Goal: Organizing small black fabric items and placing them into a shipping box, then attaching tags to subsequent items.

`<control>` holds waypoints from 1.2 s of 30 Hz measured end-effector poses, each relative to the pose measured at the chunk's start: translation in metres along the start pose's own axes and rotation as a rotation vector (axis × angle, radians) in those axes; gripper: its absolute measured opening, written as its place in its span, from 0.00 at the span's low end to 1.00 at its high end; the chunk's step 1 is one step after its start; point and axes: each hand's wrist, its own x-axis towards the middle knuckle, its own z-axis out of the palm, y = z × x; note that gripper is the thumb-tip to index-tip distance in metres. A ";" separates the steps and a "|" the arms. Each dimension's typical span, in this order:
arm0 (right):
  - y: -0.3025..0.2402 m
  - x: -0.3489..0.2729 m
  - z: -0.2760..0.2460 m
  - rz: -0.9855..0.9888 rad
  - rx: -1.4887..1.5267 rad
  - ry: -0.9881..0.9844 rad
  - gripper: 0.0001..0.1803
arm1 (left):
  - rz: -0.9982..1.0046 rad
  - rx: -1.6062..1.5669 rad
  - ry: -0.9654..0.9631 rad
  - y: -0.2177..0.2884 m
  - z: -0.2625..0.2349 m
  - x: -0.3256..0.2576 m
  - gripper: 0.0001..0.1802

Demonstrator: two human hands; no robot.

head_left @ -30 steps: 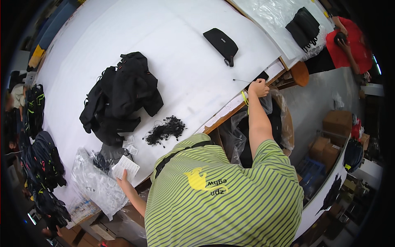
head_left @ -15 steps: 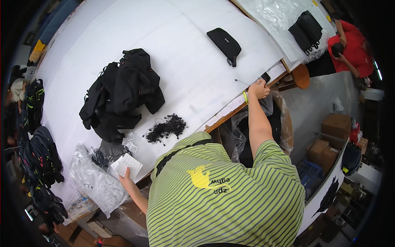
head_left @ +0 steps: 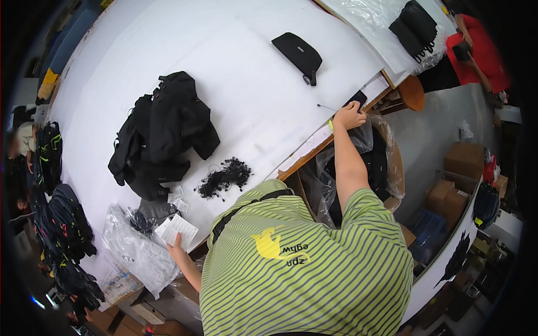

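Note:
Between the fingers and thumb of my left hand point(head_left: 176, 244) are several white printed cards point(head_left: 178, 231), fanned a little, beside a clear plastic bag point(head_left: 134, 249). My right hand point(head_left: 350, 116) is closed at the table's right edge on a flat black object point(head_left: 356, 100), whose kind I cannot make out. A thin black cord point(head_left: 330, 107) sticks out to the left of that hand. Behind it lies a black zip pouch point(head_left: 300, 51) with a wrist loop. A tangled heap of black tag cords point(head_left: 225, 177) sits in front of me, right of a pile of black bags point(head_left: 168, 126).
The white table point(head_left: 241, 101) spreads out ahead. A plastic-lined bin point(head_left: 392, 162) with black goods stands below its right edge. A wooden stool point(head_left: 412, 92) and a person in red point(head_left: 476, 53) are at the far right. Dark backpacks point(head_left: 67, 218) pile up on the left.
The view has shifted slightly. More of the flat black object shows at my right hand now. My left hand keeps the white cards.

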 end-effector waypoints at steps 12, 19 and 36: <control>-0.029 -0.045 -0.105 0.099 1.214 -0.641 0.04 | -0.002 -0.179 -0.103 0.037 0.026 -0.014 0.29; -0.114 -0.169 -0.229 -0.210 1.137 -1.484 0.06 | 0.237 -0.086 -0.388 0.079 0.076 -0.054 0.30; -0.144 -0.279 -0.347 -1.179 0.969 -1.511 0.04 | 0.778 0.014 -0.194 0.114 0.052 -0.106 0.07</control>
